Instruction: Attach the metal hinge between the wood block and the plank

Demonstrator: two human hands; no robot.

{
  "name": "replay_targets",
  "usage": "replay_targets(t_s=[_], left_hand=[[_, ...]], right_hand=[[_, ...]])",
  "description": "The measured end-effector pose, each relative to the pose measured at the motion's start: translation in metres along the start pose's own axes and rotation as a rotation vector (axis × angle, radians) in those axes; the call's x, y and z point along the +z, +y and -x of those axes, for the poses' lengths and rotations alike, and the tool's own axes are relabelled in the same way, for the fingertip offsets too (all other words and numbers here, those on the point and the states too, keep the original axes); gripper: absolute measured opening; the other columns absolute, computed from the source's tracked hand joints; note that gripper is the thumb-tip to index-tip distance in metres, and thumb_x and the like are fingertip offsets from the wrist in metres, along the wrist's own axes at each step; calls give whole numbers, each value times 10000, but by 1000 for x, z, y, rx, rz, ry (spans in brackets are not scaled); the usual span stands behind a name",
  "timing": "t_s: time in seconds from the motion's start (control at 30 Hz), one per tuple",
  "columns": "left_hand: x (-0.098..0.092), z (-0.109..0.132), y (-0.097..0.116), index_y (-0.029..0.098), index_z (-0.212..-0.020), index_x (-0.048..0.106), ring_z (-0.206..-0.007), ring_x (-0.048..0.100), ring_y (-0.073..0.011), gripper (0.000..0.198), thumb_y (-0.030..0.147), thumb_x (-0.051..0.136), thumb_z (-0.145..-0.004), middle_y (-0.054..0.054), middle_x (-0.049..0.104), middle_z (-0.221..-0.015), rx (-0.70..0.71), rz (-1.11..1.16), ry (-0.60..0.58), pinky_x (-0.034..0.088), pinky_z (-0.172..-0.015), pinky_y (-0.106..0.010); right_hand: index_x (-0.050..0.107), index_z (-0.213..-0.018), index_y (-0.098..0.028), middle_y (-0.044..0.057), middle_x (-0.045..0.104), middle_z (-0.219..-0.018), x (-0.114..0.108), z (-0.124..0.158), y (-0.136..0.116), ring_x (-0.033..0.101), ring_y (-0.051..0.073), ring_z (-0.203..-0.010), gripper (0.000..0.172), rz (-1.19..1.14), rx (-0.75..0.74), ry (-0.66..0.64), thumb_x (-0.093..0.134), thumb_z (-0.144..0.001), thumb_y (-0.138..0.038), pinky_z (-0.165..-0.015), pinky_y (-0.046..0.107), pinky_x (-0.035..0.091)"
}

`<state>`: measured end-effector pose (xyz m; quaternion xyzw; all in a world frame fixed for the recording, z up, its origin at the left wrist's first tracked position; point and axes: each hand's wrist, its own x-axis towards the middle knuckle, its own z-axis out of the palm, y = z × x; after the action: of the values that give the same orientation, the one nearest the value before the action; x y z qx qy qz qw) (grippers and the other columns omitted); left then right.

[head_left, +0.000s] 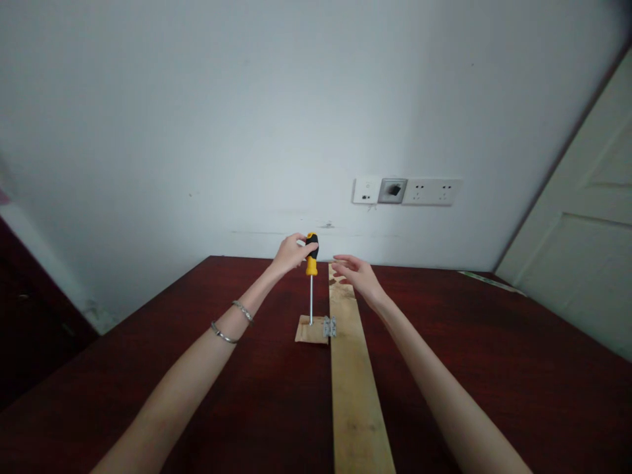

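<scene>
My left hand (292, 251) grips the black and yellow handle of a screwdriver (311, 268). The screwdriver stands upright, its metal shaft pointing down to a small piece of wood (312, 334); whether the tip sits on a screw is too small to tell. A metal hinge (329, 326) lies across the joint between that small piece and a long wooden board (353, 375). My right hand (356, 275) hovers over the far end of the board, fingers apart and holding nothing.
Everything rests on a dark red table (237, 395) that meets a white wall (222, 118). Wall sockets (428, 191) are set above the table's far edge. A pale door (587, 217) is on the right, with a thin strip (491, 282) lying near it.
</scene>
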<state>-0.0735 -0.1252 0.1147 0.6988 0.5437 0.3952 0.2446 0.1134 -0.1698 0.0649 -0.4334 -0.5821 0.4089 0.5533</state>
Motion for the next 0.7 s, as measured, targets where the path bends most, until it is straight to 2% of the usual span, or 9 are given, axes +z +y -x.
replay_targets(t_s=[0.17, 0.4, 0.5, 0.7], left_hand=[[15, 10, 33, 170, -1032, 552, -516, 518, -88, 371, 417, 615, -763, 19, 602, -616, 233, -85, 89, 345, -516, -185], [26, 18, 69, 180, -1064, 551, -657, 595, -140, 362, 434, 579, -807, -24, 672, -749, 303, -249, 173, 358, -609, -228], [29, 21, 74, 200, -1089, 539, -692, 619, -154, 365, 443, 572, -818, -22, 686, -771, 310, -277, 188, 366, -622, -230], [34, 20, 72, 212, -1091, 532, -718, 639, -173, 359, 447, 578, -824, -20, 691, -775, 318, -280, 180, 395, -633, -241]], right_hand=[[644, -1032, -161, 46, 700, -831, -2, -5, -19, 673, 164, -721, 454, 22, -108, 28, 748, -645, -375, -634, 285, 540], [625, -997, -169, 39, 681, -825, -8, -7, -30, 657, 169, -702, 429, 89, -267, 136, 747, -629, -355, -628, 301, 547], [622, -996, -171, 30, 684, -803, -9, -8, -28, 654, 161, -699, 391, 109, -313, 170, 718, -656, -336, -665, 308, 551], [640, -959, -150, 53, 701, -786, -12, -10, -26, 653, 167, -686, 334, 139, -340, 214, 681, -670, -313, -678, 315, 549]])
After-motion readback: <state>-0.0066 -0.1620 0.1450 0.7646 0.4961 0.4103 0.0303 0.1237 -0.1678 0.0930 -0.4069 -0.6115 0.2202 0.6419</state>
